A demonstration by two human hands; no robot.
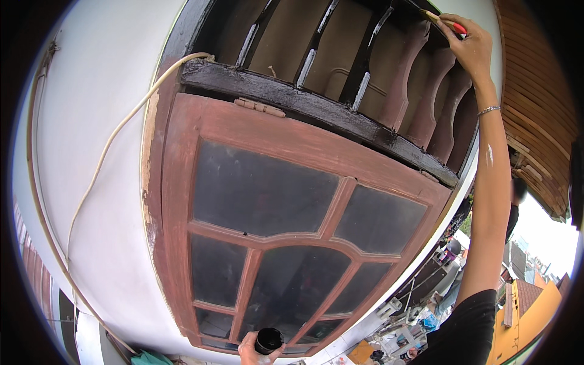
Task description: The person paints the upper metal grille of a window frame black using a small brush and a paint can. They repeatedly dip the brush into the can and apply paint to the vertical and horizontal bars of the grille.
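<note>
Raised at the upper right, my right hand (472, 48) is closed on a paintbrush (443, 22) with a red-tipped handle. Its bristle end reaches the dark top of the slatted vent above the window. Low in the view, my left hand (250, 349) grips a small cup (269, 339) with dark paint inside. Several slats on the left and the crossbar (261, 86) are painted black, with glossy highlights. The slats on the right, such as the wavy slat (406, 76), are still reddish brown. Below them is the brown window frame (182, 131) with dark glass panes (264, 188).
A pale cable (112, 137) runs from the crossbar's left end down the white wall (103, 91). A hinge (260, 107) sits at the frame's top. Wooden eaves (538, 85) lie at right. Cluttered objects (404, 334) and another person's dark sleeve (513, 222) show beyond my arm.
</note>
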